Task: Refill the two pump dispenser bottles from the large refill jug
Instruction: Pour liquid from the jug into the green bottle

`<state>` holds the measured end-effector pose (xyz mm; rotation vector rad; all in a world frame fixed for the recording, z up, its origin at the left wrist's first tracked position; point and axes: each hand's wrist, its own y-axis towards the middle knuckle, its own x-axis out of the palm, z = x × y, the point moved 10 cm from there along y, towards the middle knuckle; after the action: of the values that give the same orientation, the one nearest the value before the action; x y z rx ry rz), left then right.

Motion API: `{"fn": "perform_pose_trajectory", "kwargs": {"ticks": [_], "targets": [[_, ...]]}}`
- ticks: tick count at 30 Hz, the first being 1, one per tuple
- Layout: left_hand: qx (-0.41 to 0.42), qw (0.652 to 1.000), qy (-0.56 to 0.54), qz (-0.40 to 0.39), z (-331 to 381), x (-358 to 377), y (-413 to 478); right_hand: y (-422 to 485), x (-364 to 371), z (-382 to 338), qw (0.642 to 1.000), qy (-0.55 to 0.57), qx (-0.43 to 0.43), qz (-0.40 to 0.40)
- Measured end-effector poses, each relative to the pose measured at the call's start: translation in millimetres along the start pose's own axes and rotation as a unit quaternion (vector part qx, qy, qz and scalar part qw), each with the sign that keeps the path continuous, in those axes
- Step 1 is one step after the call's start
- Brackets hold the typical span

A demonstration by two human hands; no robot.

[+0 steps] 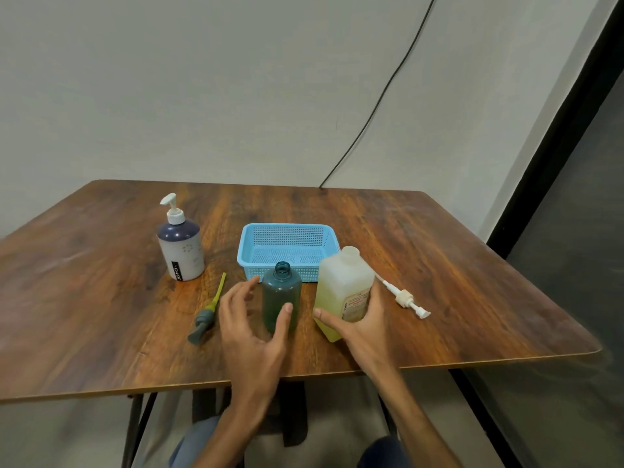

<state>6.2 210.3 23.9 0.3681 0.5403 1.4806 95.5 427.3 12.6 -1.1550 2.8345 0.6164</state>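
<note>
Two uncapped: teal bottle (282,296), yellow-liquid bottle (342,289).

White pump bottle (182,251) reads "JOVO"; yellow bottle (341,285) reads "CHG".

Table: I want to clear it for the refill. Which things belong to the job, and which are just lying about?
Job: teal bottle, yellow bottle held by the right hand, white pump bottle, grey pump, white pump.
Lying about: blue basket, black cable.
</note>
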Motion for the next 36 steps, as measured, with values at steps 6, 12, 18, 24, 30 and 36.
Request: {"fn": "perform_pose_trajectory", "kwargs": {"ticks": [6,12,18,24,30,36], "targets": [[-0.085,0.983,0.032,-0.159,-34,33,15,6,-6,1,0.998,-0.046,0.001,0.038],[-0.079,0.974,0.004,-0.211,-41,46,17,7,-8,-25,0.981,-0.189,-0.038,0.016],[-0.061,0.976,-0.012,-0.208,-37,43,19,11,-3,-44,0.946,-0.317,-0.063,-0.011],[-0.055,0.98,-0.019,-0.189,-38,40,20,22,-1,-65,0.901,-0.421,-0.105,-0.021],[-0.048,0.982,-0.026,-0.181,-35,37,19,25,3,-79,0.855,-0.499,-0.137,-0.022],[-0.052,0.981,-0.035,-0.183,-38,36,19,25,6,-88,0.842,-0.519,-0.146,-0.023]]}}
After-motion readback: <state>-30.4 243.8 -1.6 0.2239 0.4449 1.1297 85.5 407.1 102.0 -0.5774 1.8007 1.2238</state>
